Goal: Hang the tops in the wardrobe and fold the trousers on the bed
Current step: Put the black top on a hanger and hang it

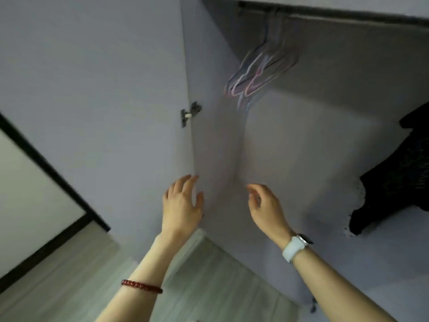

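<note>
Hands raised before the open wardrobe [301, 140]: left hand [182, 202] with fingers spread, holding nothing, close to the edge of the open door [92, 89]; right hand [264, 205] loosely curled, also holding nothing. Bunch of coloured hangers [257, 73] blurred, hanging from the rail [260, 6] above. Dark garment [394, 177] hanging inside at far right.
</note>
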A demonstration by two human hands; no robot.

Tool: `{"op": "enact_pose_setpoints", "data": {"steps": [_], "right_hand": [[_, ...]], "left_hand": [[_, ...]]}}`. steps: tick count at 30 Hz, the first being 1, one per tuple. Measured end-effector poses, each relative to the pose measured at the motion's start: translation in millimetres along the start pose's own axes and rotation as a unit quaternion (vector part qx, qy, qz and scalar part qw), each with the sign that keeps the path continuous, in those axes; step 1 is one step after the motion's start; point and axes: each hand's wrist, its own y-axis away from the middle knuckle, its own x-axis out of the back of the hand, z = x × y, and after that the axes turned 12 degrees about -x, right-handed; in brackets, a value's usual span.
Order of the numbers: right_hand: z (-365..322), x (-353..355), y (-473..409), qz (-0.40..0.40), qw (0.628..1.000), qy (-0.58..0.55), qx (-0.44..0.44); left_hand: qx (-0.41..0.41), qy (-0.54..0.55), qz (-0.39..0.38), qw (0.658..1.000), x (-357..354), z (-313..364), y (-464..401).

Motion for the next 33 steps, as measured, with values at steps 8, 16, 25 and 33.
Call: {"op": "enact_pose_setpoints", "data": {"steps": [8,16,25,33], "right_hand": [[-20,-125,114,-0.318,0.943,0.023,0.090],[-72,-202,293,-0.545,0.804,0.084,0.224],[-130,-292,512,-0.660,0.637,0.182,0.354],[-159,-349,642,-0.692,0.555,0.236,0.396]], "left_hand": [[0.332,-0.073,0.081,0.937,76,-33,231],[0.575,-0.114,0.240,0.774,161,6,448],[0.749,-0.194,0.278,0.570,240,14,675],[0.835,-0.239,0.003,0.495,308,-11,791]]}}
